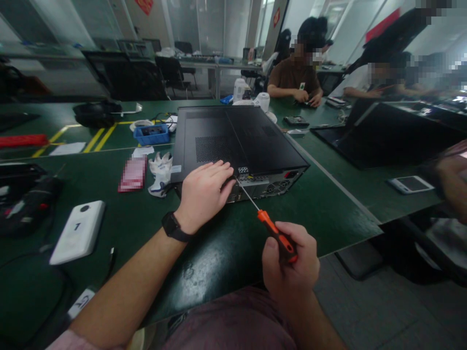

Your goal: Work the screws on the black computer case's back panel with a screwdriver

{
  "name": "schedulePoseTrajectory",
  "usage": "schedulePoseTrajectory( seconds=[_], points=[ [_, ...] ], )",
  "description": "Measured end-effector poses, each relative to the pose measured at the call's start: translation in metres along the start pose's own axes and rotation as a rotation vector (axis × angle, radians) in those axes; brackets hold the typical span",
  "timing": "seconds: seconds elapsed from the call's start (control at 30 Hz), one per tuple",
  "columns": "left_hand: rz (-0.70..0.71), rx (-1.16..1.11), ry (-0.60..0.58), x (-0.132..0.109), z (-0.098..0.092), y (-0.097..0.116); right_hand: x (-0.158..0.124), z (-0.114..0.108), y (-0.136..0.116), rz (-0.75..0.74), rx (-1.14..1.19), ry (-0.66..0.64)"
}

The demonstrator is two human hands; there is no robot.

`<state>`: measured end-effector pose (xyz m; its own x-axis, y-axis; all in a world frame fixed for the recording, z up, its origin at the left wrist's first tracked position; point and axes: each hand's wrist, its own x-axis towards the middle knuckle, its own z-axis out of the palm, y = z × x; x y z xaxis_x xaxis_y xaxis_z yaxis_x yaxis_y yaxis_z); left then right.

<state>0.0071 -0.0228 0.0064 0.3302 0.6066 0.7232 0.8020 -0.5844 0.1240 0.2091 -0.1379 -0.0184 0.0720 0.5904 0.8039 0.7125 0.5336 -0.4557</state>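
A black desktop computer case (251,133) lies on its side on the green table, its rear panel facing me. My left hand (206,194), with a black watch at the wrist, rests on the near edge of the case. Its fingers stretch out over the top cover and the thumb is apart, pointing toward the rear panel. In my right hand (292,257) is a screwdriver (275,232) with an orange and black handle. The shaft slants up and left, and its tip meets the rear edge of the case beside my left thumb. Whatever screw sits there is too small to make out.
Left of the case are a white glove (160,175), a blue tray (151,134), a pink packet (133,173) and a white power bank (78,232) among cables. A phone (411,184) and a black panel (397,136) lie rightward. A co-worker (297,73) sits across the table.
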Motion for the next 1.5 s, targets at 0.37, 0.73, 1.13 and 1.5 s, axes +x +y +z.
schedulePoseTrajectory(
  seconds=[0.37,0.73,1.13,1.5],
  points=[
    [-0.013,-0.010,-0.012,0.000,0.000,-0.001,-0.004,-0.002,-0.002,0.053,0.037,-0.045],
    [-0.023,-0.011,-0.017,0.001,0.000,0.000,-0.012,0.002,0.008,0.132,-0.056,-0.022],
    [-0.006,-0.013,0.004,0.000,0.001,-0.001,-0.006,0.000,-0.002,0.061,-0.045,-0.034],
    [0.003,0.009,0.006,0.000,0.000,-0.001,-0.007,-0.001,-0.001,0.071,-0.011,-0.049]
  ],
)
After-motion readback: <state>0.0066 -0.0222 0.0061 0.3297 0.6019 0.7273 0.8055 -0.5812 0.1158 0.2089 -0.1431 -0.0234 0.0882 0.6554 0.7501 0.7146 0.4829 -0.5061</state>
